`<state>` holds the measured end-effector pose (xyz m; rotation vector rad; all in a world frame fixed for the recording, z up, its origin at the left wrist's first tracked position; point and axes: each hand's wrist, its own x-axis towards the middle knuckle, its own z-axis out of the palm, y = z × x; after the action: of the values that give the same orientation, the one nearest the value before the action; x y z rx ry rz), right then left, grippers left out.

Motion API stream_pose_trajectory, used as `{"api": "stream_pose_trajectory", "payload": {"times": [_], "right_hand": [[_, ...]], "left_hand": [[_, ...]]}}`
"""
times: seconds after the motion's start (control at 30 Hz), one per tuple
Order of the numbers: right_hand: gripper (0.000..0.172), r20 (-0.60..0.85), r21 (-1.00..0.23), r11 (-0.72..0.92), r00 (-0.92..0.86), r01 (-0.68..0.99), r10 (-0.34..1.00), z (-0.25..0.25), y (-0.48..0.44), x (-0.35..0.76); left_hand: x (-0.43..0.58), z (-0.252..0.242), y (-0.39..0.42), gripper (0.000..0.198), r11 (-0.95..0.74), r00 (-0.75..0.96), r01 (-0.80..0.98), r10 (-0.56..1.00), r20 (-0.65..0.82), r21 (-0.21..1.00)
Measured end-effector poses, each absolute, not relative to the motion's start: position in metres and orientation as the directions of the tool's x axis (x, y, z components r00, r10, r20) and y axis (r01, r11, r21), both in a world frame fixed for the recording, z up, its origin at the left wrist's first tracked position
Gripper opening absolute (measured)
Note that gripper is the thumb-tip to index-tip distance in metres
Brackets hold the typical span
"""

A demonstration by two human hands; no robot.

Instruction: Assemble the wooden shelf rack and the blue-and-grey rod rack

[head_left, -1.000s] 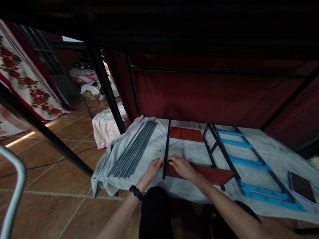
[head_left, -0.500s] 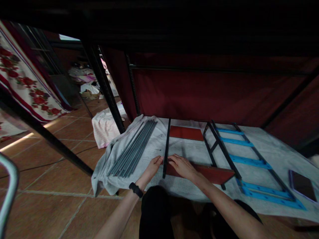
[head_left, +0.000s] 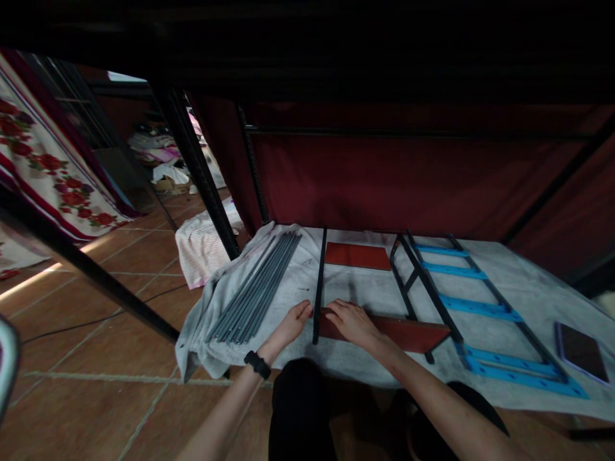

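A thin black metal bar [head_left: 319, 282] lies lengthwise on a grey cloth [head_left: 365, 294] spread on the floor. My left hand [head_left: 292, 323], a black band on its wrist, rests with fingers stretched against the bar's near end from the left. My right hand [head_left: 353, 321] lies flat, fingers out, on the left end of a red-brown board [head_left: 408, 333] that meets the bar from the right. A second red-brown board [head_left: 356, 255] lies farther back beside the bar.
A bundle of several grey rods [head_left: 259, 285] lies left of the bar. A black frame with blue rungs [head_left: 461, 301] lies to the right, a dark tablet [head_left: 581, 351] beyond it. Dark red fabric walls [head_left: 408, 186] and black posts [head_left: 196, 166] enclose the spot. A striped cloth [head_left: 202, 246] sits on the tiles.
The view has shifted slightly to the right. Both hands stay at the bar and the board almost unmoved.
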<state>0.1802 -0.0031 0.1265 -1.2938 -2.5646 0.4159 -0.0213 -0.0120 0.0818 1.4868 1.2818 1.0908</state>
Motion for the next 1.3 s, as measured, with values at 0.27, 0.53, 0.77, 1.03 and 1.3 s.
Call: {"api": "stream_pose_trajectory", "payload": {"times": [0.27,0.53,0.77,1.03,1.3], "right_hand": [[0.024,0.108,-0.344,0.602,-0.607,0.721,0.788,0.122,-0.002,0.182],[0.026,0.074,-0.289,0.626,-0.634,0.725,0.769,0.125,-0.003,0.183],[0.029,0.08,-0.277,0.635,-0.641,0.722,0.763,0.123,-0.003,0.185],[0.027,0.183,-0.239,0.692,-0.668,0.682,0.721,0.114,-0.003,0.192],[0.045,0.395,-0.301,0.682,-0.564,0.666,0.725,0.11,-0.039,0.229]], "left_hand": [[-0.028,0.085,-0.013,0.04,-0.111,0.129,0.267,0.989,0.078,0.957],[-0.023,0.082,-0.011,0.047,0.098,0.112,0.065,0.988,-0.105,0.993],[-0.016,0.091,-0.014,0.046,0.066,0.111,0.172,0.99,-0.086,0.983],[-0.025,0.083,-0.011,0.034,-0.159,0.19,0.37,0.977,0.093,0.915],[-0.069,0.03,0.048,0.025,-0.102,-0.089,0.564,0.979,0.183,0.82]]}}
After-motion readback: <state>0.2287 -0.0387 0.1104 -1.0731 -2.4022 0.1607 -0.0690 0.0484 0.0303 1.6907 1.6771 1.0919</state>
